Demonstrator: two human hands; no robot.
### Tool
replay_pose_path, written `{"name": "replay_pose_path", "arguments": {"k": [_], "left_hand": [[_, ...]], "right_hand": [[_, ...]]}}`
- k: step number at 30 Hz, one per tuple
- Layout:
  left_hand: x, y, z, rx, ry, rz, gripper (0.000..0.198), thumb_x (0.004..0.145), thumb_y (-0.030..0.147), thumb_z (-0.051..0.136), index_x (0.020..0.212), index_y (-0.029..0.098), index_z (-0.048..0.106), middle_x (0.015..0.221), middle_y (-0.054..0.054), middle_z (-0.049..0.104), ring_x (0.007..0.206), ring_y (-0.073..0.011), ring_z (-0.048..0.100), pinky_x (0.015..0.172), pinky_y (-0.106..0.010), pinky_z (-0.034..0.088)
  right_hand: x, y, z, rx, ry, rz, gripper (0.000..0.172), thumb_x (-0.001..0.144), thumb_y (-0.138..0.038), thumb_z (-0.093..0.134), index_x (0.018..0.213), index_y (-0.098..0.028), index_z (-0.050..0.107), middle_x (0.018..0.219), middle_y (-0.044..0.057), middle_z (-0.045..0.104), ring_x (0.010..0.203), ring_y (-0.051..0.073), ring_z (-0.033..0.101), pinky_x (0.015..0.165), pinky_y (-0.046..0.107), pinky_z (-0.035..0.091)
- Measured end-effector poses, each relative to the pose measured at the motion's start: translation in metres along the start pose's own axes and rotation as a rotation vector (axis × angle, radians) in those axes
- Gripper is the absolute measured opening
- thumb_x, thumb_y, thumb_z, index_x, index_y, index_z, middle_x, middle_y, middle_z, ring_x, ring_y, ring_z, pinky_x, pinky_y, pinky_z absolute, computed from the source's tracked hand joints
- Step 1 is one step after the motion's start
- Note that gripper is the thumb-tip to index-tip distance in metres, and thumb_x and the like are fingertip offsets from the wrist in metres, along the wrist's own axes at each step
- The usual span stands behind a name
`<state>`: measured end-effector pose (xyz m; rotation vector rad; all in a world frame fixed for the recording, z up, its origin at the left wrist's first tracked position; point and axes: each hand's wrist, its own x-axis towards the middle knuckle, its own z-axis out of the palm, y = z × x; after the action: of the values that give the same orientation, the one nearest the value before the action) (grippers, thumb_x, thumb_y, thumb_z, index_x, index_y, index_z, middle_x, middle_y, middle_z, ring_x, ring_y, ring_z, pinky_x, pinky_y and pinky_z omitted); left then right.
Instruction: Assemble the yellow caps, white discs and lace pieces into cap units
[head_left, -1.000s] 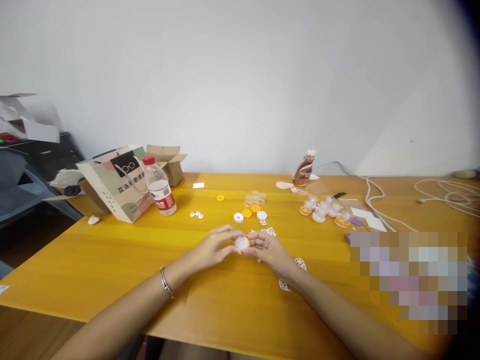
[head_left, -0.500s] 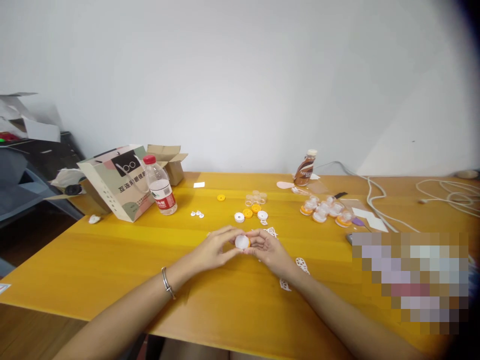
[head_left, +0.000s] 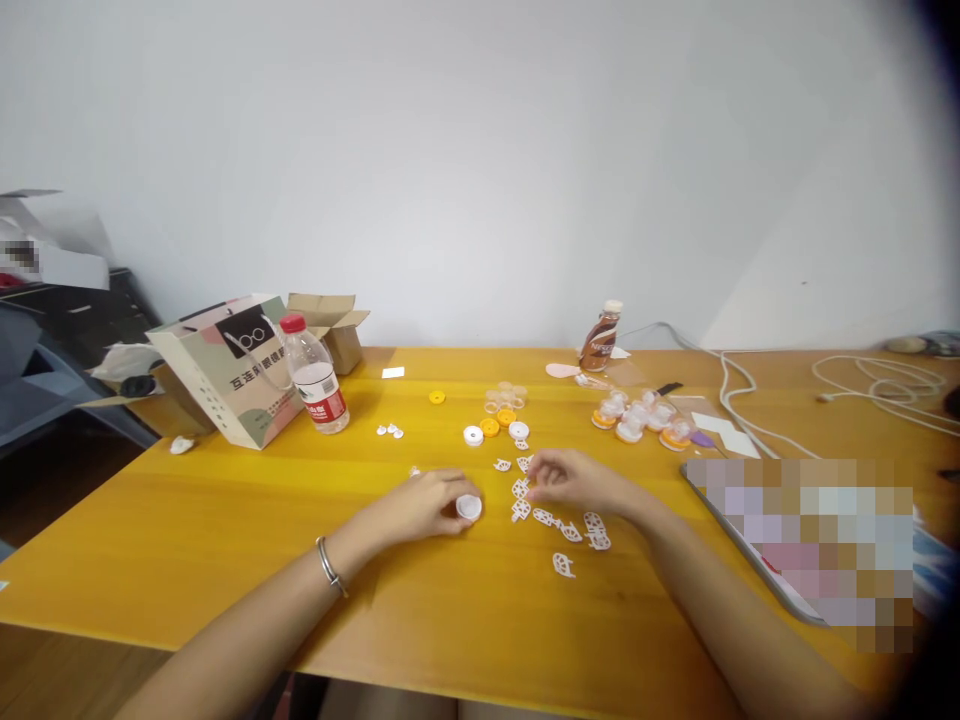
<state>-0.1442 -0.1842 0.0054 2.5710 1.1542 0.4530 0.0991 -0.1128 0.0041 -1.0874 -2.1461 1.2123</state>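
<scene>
Near the middle of the surface point(head_left: 405, 610), the left hand point(head_left: 433, 502) held a white round dish point(head_left: 469, 508) by its left rim, thumb and fingers closed on it; whether the dish rested or hung slightly raised could not be told. To its right, the right hand point(head_left: 574, 482) had its fingers curled close together at the white openwork pieces point(head_left: 562, 566); whether it pinched one could not be seen.

The dish looked light, stiff and smooth, probably plastic, so it might slip if pressed unevenly; its rim seemed the surest place to grip. The openwork pieces looked thin and easier to snap, best lifted by an outer edge.

About ten of those pieces lay there, some overlapping. Farther off were three yellow discs point(head_left: 489, 428), two white discs point(head_left: 518, 430) and a cluster of clear rings point(head_left: 508, 395) too blurred to count. Far left stood one water bottle point(head_left: 318, 385); far right, one brown bottle point(head_left: 601, 338).
</scene>
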Motion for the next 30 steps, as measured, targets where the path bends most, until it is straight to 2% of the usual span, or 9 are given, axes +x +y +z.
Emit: {"name": "replay_pose_path", "arguments": {"k": [2,4,9,12,16,20,23,26,30], "left_hand": [[-0.001,0.0,-0.001,0.006,0.0,0.006,0.021,0.076,0.024,0.054,0.096,0.023,0.058,0.086,-0.002,0.058,0.074,-0.0146,0.055,0.067,-0.024,0.04],[-0.002,0.002,-0.002,0.031,0.003,-0.004,0.025,0.077,0.027,0.054,0.101,0.024,0.057,0.086,-0.002,0.059,0.076,-0.016,0.055,0.07,-0.026,0.04],[0.0,0.003,-0.006,0.004,0.061,-0.046,0.05,0.072,0.047,0.057,0.116,0.025,0.048,0.106,-0.006,0.056,0.095,-0.0222,0.052,0.083,-0.035,0.039],[0.018,-0.003,-0.004,-0.028,0.127,-0.057,0.038,0.08,0.042,0.048,0.113,0.023,0.051,0.109,-0.007,0.055,0.101,-0.0209,0.05,0.088,-0.034,0.038],[0.055,-0.018,0.007,0.03,0.097,0.027,0.031,0.08,0.032,0.051,0.107,0.019,0.054,0.103,-0.008,0.056,0.097,-0.0202,0.051,0.085,-0.031,0.04],[0.079,-0.026,0.02,0.107,0.052,0.046,0.021,0.079,0.028,0.051,0.096,0.017,0.059,0.091,-0.007,0.057,0.086,-0.0194,0.053,0.076,-0.029,0.043],[0.077,-0.027,0.022,0.084,0.069,0.045,0.017,0.081,0.021,0.047,0.091,0.016,0.06,0.087,-0.006,0.057,0.081,-0.0171,0.054,0.073,-0.028,0.043],[0.064,-0.027,0.016,-0.031,0.103,0.039,0.013,0.077,0.02,0.051,0.087,0.015,0.059,0.084,-0.005,0.058,0.078,-0.0153,0.055,0.073,-0.026,0.044],[0.043,-0.026,0.007,-0.343,0.259,-0.007,0.014,0.076,0.022,0.055,0.087,0.014,0.057,0.084,-0.005,0.061,0.076,-0.0128,0.057,0.073,-0.026,0.046]], "right_hand": [[-0.002,0.001,0.008,-0.059,-0.091,-0.069,0.028,0.052,-0.034,0.073,0.073,-0.019,0.062,0.059,-0.002,0.057,0.054,0.011,0.05,0.049,0.022,0.038],[-0.003,0.0,0.016,-0.122,-0.107,-0.151,0.03,0.049,-0.032,0.075,0.075,-0.021,0.063,0.061,-0.003,0.056,0.056,0.012,0.049,0.05,0.022,0.037],[-0.001,-0.002,0.025,-0.208,-0.137,-0.227,0.014,0.059,-0.028,0.069,0.07,-0.02,0.065,0.065,-0.001,0.057,0.057,0.012,0.048,0.052,0.023,0.037],[0.001,0.0,0.026,-0.177,-0.081,-0.192,0.007,0.063,-0.026,0.064,0.064,-0.019,0.063,0.056,-0.002,0.053,0.051,0.01,0.045,0.048,0.022,0.034],[0.005,0.0,0.024,0.08,0.053,-0.07,0.014,0.065,-0.031,0.061,0.064,-0.017,0.061,0.05,-0.004,0.051,0.047,0.009,0.044,0.046,0.021,0.033],[0.011,0.0,0.019,0.423,0.202,-0.053,0.021,0.063,-0.036,0.066,0.068,-0.017,0.059,0.052,-0.005,0.054,0.044,0.007,0.044,0.046,0.021,0.034],[0.014,0.002,0.017,0.65,0.3,-0.063,0.022,0.06,-0.034,0.07,0.069,-0.018,0.059,0.051,-0.006,0.053,0.043,0.006,0.044,0.045,0.019,0.035],[0.015,0.004,0.02,0.813,0.346,-0.041,0.021,0.059,-0.034,0.071,0.069,-0.019,0.06,0.056,-0.004,0.058,0.048,0.007,0.05,0.049,0.021,0.041],[0.017,0.004,0.029,0.896,0.371,0.0,0.022,0.058,-0.032,0.073,0.07,-0.018,0.061,0.069,0.0,0.066,0.06,0.01,0.059,0.062,0.024,0.048]]}}
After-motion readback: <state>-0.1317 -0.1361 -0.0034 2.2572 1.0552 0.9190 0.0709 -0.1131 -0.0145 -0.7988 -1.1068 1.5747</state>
